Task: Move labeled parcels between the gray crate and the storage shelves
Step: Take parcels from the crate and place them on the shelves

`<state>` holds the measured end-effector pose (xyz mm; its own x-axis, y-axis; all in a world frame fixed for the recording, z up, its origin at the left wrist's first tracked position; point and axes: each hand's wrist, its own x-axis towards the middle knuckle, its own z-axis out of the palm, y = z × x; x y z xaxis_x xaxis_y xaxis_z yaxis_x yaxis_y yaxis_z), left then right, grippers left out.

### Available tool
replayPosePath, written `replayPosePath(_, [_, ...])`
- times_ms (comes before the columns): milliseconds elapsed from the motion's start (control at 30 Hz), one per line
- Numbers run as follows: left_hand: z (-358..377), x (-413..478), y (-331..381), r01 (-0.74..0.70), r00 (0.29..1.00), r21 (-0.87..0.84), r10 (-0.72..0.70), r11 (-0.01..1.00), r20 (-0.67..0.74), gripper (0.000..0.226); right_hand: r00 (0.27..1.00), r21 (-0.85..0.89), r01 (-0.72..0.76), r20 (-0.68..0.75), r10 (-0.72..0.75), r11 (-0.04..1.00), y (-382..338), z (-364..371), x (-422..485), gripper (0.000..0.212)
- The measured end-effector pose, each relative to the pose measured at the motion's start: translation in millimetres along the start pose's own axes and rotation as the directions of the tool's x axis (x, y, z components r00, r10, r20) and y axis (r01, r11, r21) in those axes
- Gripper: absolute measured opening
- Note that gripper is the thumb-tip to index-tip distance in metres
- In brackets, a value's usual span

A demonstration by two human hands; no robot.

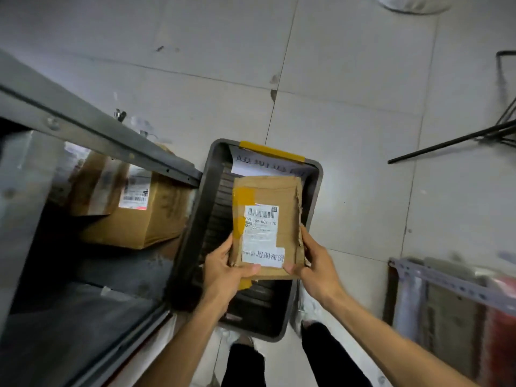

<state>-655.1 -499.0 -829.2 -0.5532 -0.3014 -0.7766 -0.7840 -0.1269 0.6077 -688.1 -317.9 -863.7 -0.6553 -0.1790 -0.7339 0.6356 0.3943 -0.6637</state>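
Above gray crate point(314, 196), parcel point(268, 219) gripped between left hand point(223, 268), right hand point(315, 263)

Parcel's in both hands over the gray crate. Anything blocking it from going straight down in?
Nothing visible does. The parcel hangs over the open gray crate, gripped by the left hand and right hand. Only a white sheet sits at the crate's far end, beyond the parcel.

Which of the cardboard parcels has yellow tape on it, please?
The flat parcel held by the left hand and right hand over the crate; yellow tape runs along its left edge. The boxes on the shelf show none.
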Motion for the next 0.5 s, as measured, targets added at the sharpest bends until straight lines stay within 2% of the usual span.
replayPosePath(100, [-0.1,47.3,-22.8,0.002,1.0,0.054,-0.003,0.999,0.019,0.089,0.999,0.01,-0.038,-0.036,0.039,0.999,28.9,22.0,36.5,0.092])
replayPosePath(233, [-5.1,116.3,-46.2,-0.012,0.999,0.108,0.009,0.994,0.034,0.091,0.995,0.021,-0.021,-0.095,0.023,1.0,52.9,51.2,96.0,0.091])
replayPosePath(500, [-16.4,262.4,-93.0,-0.071,0.996,0.25,0.084,0.966,-0.043,0.097,0.987,-0.018,0.051,-0.15,-0.053,0.999,82.3,99.6,233.1,0.087])
